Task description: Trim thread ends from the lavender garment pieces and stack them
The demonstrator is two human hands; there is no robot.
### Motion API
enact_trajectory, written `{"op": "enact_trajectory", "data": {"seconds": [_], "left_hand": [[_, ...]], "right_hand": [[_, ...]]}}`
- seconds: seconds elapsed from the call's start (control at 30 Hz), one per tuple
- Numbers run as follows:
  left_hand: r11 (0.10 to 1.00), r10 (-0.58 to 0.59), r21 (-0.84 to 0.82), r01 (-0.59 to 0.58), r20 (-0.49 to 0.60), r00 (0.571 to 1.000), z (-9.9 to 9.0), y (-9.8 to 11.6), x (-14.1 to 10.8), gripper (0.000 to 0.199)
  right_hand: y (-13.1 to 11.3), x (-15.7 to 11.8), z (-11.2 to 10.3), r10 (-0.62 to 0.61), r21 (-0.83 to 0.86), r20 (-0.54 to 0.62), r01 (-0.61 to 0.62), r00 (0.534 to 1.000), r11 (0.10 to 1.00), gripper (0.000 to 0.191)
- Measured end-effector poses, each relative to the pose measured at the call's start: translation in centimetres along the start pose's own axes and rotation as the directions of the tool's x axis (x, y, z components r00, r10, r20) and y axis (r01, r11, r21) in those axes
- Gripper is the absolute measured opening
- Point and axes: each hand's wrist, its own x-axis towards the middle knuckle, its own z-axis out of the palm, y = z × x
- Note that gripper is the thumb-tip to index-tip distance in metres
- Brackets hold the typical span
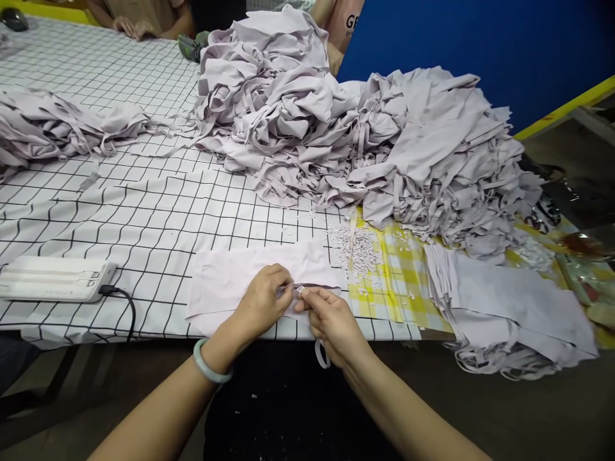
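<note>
A pale lilac fabric piece [221,275] lies flat at the table's front edge. My left hand [266,298], with a pale green bangle on its wrist, pinches the fabric's edge near a dark slit. Close beside it, my right hand [331,320] pinches a small white piece [300,289] at the same edge. A narrow light strap loop [321,354] hangs below my right hand. Many tiny white pieces [360,250] are scattered just to the right of the fabric.
A large heap of lilac fabric [298,109] covers the table's back and right. Stacked pieces [523,301] overhang the front right edge. A white power bank [57,278] with a black cable lies left. Another person's hands [132,27] rest at the far edge.
</note>
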Motion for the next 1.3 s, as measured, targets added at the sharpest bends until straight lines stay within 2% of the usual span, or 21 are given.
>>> {"op": "enact_trajectory", "data": {"seconds": [0.3, 0.93, 1.17, 1.23, 1.3], "left_hand": [[0.999, -0.032, 0.000, 0.032, 0.010, 0.999, 0.0, 0.2, 0.3, 0.013], [1.000, 0.001, 0.015, -0.001, -0.003, 1.000, -0.1, 0.2, 0.2, 0.014], [0.998, -0.055, 0.003, 0.055, -0.019, 0.998, 0.3, 0.5, 0.3, 0.016], [0.998, -0.059, 0.006, 0.059, -0.022, 0.998, 0.3, 0.5, 0.1, 0.015], [1.000, -0.011, 0.022, 0.011, 0.010, 1.000, -0.2, 0.7, 0.0, 0.013]], "right_hand": [[-0.4, 0.8, 0.8, -0.064, 0.070, -0.077, 0.070, 0.995, 0.995, 0.028], [0.1, 1.0, 1.0, -0.064, 0.074, -0.125, 0.074, 0.990, 0.995, 0.024], [0.6, 0.9, 1.5, -0.048, 0.031, -0.092, 0.051, 0.995, 0.998, 0.025], [0.4, 0.8, 1.3, -0.024, 0.004, -0.052, 0.024, 0.998, 1.000, 0.029], [0.0, 0.3, 0.5, 0.021, -0.050, 0.021, -0.020, 1.000, 0.999, 0.034]]}}
